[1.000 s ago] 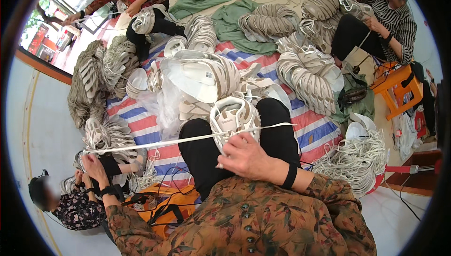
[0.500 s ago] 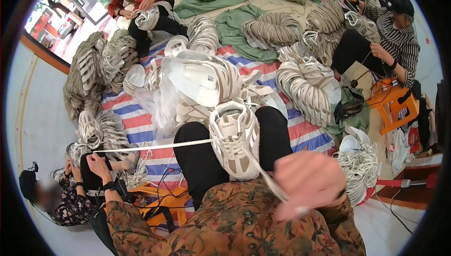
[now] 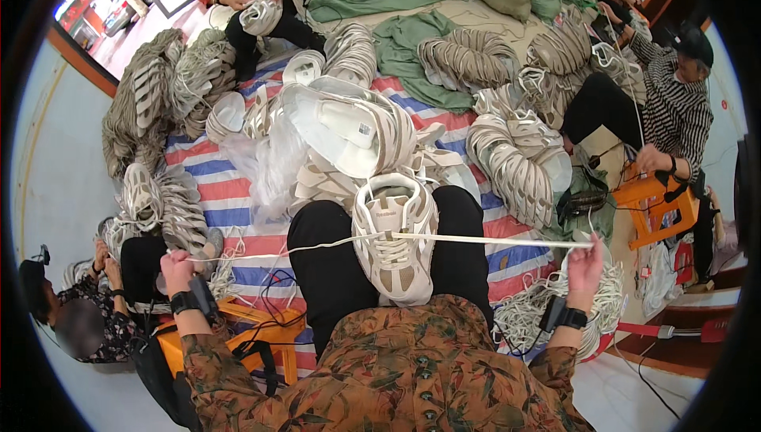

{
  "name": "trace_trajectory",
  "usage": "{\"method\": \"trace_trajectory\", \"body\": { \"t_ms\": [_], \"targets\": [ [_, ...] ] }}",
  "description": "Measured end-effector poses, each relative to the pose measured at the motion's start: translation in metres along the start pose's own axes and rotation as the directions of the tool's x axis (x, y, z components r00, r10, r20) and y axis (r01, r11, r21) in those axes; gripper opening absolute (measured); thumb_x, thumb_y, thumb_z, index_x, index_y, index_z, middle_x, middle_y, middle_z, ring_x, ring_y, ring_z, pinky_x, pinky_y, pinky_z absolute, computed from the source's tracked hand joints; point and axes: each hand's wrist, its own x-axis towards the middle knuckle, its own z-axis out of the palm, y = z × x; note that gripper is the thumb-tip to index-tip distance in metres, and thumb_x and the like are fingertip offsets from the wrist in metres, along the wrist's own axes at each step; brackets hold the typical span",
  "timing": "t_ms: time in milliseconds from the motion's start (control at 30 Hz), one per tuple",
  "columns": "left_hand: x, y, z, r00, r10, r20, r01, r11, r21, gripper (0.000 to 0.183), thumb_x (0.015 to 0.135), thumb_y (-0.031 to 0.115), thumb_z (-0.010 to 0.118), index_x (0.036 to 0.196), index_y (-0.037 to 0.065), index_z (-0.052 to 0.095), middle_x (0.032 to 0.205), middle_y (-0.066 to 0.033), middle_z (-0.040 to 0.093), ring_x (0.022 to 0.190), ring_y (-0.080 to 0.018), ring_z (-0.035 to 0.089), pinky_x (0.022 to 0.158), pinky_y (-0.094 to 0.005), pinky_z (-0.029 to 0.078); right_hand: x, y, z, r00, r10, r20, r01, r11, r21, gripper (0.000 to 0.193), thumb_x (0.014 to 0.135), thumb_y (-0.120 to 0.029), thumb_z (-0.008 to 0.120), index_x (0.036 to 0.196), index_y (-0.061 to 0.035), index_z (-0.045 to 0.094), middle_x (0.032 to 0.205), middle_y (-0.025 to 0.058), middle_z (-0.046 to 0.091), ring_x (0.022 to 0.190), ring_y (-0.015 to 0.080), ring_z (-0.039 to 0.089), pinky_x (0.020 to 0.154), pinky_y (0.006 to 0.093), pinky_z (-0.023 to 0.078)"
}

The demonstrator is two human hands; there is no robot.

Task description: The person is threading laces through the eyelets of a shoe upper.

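Observation:
A beige and white sneaker upper (image 3: 394, 240) lies between my black-clad thighs, its ankle opening facing away from me and its lower eyelets laced. A cream shoelace (image 3: 483, 238) runs out of it to both sides. Far out on the left, my left hand (image 3: 177, 270) pinches one end of the lace; that side sags slightly. On the right, my right hand (image 3: 585, 264) is closed on the other end, which is drawn straight. Just beyond my knees rests a stack of nested shoe uppers (image 3: 349, 127) with white linings.
A striped red, white and blue sheet (image 3: 226, 188) covers the floor. Bundles of uppers (image 3: 515, 158) and a heap of loose laces (image 3: 598, 301) lie around. Co-workers sit at left, far left and right. An orange stool (image 3: 289, 329) with black cables stands by my left side.
My right hand has swung outward to the right and away from my body, pulling its lace end straight across. My left hand stays out at the left, its side of the lace now slacker.

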Motion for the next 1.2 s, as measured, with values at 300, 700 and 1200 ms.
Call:
{"method": "trace_trajectory", "body": {
  "t_ms": [300,700,1200],
  "targets": [
    [-0.182,-0.128,0.152,0.868,-0.241,0.434,0.059,0.918,0.393,0.020,0.094,0.011,0.057,0.114,0.004,0.058,0.085,-0.0030,0.064,0.069,-0.0115,0.056,0.062,-0.0246,0.045,0.041,0.077,-0.210,0.837,0.477,-0.267,-0.384,0.860,0.335,0.020,0.102,-0.020,0.048,0.086,-0.0110,0.055,0.064,-0.0027,0.037,0.055,0.0145,0.036,0.047,0.0271,0.031],
    [-0.309,-0.169,0.227,0.520,-0.218,0.826,-0.614,0.577,0.539,0.015,0.100,0.011,0.056,0.101,-0.001,0.064,0.078,-0.0019,0.065,0.068,-0.0082,0.056,0.063,-0.0260,0.047,-0.054,0.122,0.199,0.697,0.426,0.576,0.107,0.734,-0.671,0.039,0.106,-0.033,0.044,0.102,-0.0040,0.070,0.075,-0.0026,0.055,0.064,0.0055,0.048,0.053,0.0209,0.036],
    [-0.332,-0.160,0.223,0.483,-0.190,0.855,-0.802,0.295,0.519,0.018,0.097,0.023,0.055,0.103,0.007,0.063,0.063,-0.0206,0.061,0.067,-0.0426,0.063,0.059,-0.0507,0.047,-0.102,0.219,0.283,-0.058,0.478,0.876,0.988,0.156,-0.020,0.010,0.082,-0.003,0.058,0.090,-0.0039,0.064,0.085,0.0092,0.059,0.088,0.0303,0.059,0.082,0.0421,0.043]
  ]
}}
